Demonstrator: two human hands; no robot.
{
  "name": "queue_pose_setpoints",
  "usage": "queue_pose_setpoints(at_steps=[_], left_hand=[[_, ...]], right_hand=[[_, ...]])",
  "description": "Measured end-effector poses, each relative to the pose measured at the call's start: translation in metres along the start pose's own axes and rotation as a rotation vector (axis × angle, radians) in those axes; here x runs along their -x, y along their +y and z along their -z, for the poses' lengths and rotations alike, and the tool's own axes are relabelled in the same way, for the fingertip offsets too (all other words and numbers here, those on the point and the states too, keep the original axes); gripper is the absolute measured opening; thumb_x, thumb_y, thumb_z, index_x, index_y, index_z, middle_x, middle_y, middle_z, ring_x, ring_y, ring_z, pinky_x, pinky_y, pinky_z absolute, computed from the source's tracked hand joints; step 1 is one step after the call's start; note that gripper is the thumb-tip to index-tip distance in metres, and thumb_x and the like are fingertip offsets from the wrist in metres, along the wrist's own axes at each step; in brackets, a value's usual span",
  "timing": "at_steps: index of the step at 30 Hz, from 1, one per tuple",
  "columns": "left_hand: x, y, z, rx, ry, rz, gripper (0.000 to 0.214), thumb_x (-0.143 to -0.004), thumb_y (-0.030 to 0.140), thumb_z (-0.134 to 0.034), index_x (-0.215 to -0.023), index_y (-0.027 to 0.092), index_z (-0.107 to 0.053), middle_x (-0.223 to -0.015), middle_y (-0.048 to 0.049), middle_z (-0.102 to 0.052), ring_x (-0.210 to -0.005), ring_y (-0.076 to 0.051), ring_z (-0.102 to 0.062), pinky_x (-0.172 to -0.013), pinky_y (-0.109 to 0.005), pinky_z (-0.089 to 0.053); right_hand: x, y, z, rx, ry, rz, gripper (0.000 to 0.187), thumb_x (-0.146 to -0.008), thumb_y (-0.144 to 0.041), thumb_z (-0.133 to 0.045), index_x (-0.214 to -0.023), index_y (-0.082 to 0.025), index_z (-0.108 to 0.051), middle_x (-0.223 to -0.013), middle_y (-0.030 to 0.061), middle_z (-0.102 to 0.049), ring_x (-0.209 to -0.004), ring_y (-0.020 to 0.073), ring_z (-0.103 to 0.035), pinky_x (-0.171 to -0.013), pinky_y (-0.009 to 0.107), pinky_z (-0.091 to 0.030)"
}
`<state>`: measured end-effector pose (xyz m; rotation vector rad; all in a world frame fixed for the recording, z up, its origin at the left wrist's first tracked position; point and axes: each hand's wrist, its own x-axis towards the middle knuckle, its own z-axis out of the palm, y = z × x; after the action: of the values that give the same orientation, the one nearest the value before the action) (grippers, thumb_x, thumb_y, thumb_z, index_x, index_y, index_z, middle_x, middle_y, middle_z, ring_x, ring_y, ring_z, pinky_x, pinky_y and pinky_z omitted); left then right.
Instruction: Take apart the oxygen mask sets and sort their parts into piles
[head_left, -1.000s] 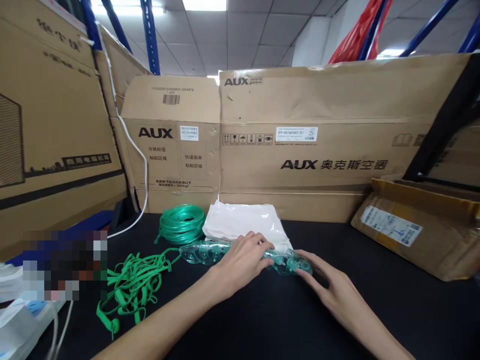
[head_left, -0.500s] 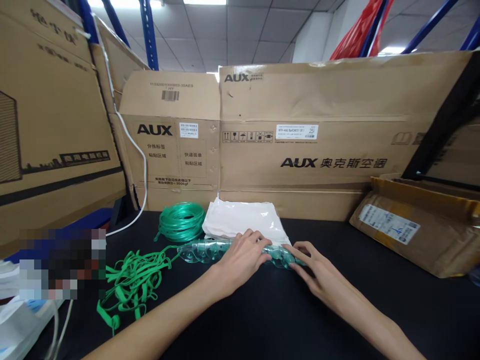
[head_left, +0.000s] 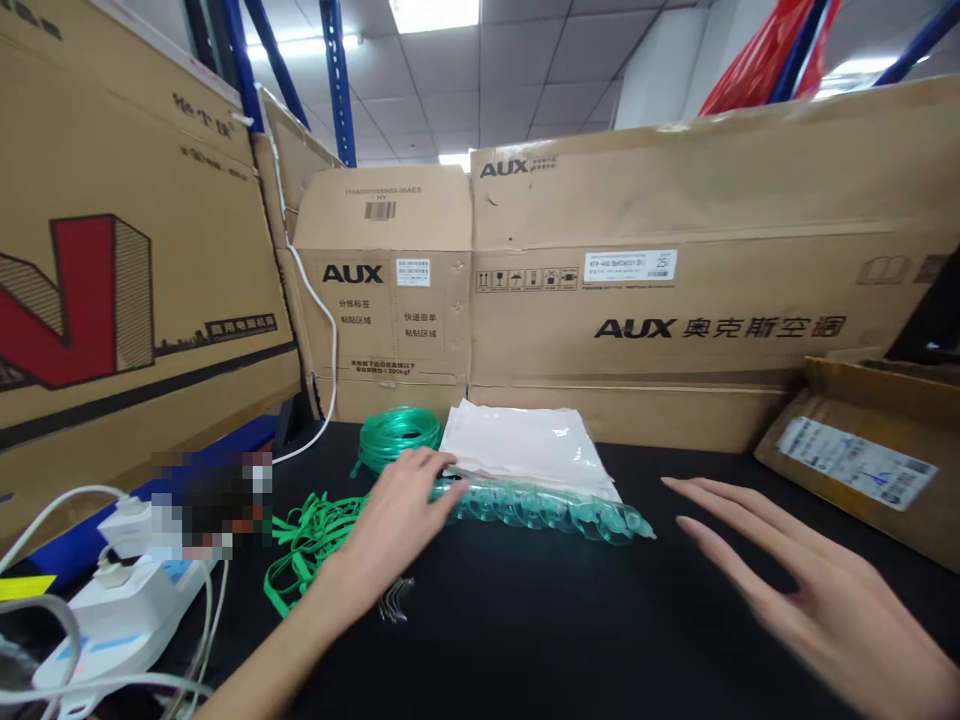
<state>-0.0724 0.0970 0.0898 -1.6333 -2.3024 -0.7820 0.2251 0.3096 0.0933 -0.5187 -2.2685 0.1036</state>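
Observation:
A row of overlapping clear green plastic cup-like pieces (head_left: 547,508) lies lengthwise on the black table. My left hand (head_left: 401,525) is at the left end of that row, thumb and fingers apart; the hand covers that end, so whether it touches the pieces is hard to see. Well to the right of the row, my right hand (head_left: 810,580) hovers with fingers stretched out and nothing in them. Beside my left forearm lies a tangle of flat green straps (head_left: 311,540). A few thin metal strips (head_left: 395,600) lie just right of my left wrist.
Behind the row sit white sheets in clear plastic (head_left: 529,440) and a coil of green tubing (head_left: 401,435). A white power strip (head_left: 112,630) with cables is at the left. An opened brown carton (head_left: 862,465) stands right; large cardboard panels (head_left: 637,300) wall the back.
My right hand has let go of the row's right end and moved right, toward me. My left hand has shifted from the row's middle to its left end. The view has turned left.

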Motion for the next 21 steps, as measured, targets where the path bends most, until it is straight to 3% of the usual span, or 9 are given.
queue_pose_setpoints(at_steps=[3, 6, 10, 15, 21], left_hand=[[0.014, -0.039, 0.011, -0.018, -0.014, 0.088, 0.037, -0.101, 0.045, -0.052, -0.127, 0.021, -0.060, -0.127, -0.0128, -0.066, -0.125, -0.036, -0.057, -0.105, -0.057, -0.042], [0.021, -0.057, 0.011, 0.006, -0.073, 0.088, 0.029, -0.099, 0.041, -0.054, -0.123, 0.025, -0.062, -0.122, -0.0085, -0.070, -0.117, -0.030, -0.065, -0.100, -0.046, -0.049], [0.022, -0.057, 0.006, 0.040, -0.109, 0.080, 0.022, -0.101, 0.037, -0.052, -0.117, 0.026, -0.062, -0.118, -0.0066, -0.073, -0.111, -0.026, -0.069, -0.097, -0.039, -0.051], [0.023, -0.060, 0.002, 0.032, -0.124, 0.060, 0.028, -0.103, 0.041, -0.047, -0.125, 0.026, -0.059, -0.123, -0.0073, -0.070, -0.116, -0.026, -0.066, -0.101, -0.040, -0.049], [0.025, -0.064, 0.002, -0.036, -0.097, 0.043, 0.039, -0.104, 0.044, -0.042, -0.132, 0.026, -0.062, -0.115, -0.0085, -0.068, -0.107, -0.028, -0.068, -0.095, -0.041, -0.051]], right_hand=[[0.002, 0.007, -0.013, -0.019, -0.098, -0.044, 0.046, -0.095, -0.055, -0.051, -0.128, -0.030, -0.070, -0.131, 0.0085, -0.070, -0.114, 0.0332, -0.070, -0.101, 0.049, -0.057], [0.006, 0.018, -0.041, -0.042, -0.174, -0.064, 0.047, -0.097, -0.051, -0.048, -0.128, -0.024, -0.070, -0.129, 0.0114, -0.071, -0.114, 0.0320, -0.071, -0.102, 0.048, -0.057], [0.006, 0.026, -0.060, -0.042, -0.181, -0.054, 0.048, -0.098, -0.050, -0.046, -0.129, -0.023, -0.070, -0.126, 0.0144, -0.070, -0.106, 0.0312, -0.074, -0.096, 0.046, -0.059], [0.000, 0.020, -0.054, -0.097, -0.214, -0.021, 0.044, -0.098, -0.050, -0.047, -0.118, -0.022, -0.075, -0.111, 0.0124, -0.070, -0.095, 0.0268, -0.075, -0.083, 0.037, -0.060], [0.000, 0.016, -0.048, -0.122, -0.258, -0.047, 0.043, -0.099, -0.050, -0.047, -0.117, -0.022, -0.075, -0.110, 0.0122, -0.069, -0.093, 0.0250, -0.074, -0.083, 0.036, -0.059]])
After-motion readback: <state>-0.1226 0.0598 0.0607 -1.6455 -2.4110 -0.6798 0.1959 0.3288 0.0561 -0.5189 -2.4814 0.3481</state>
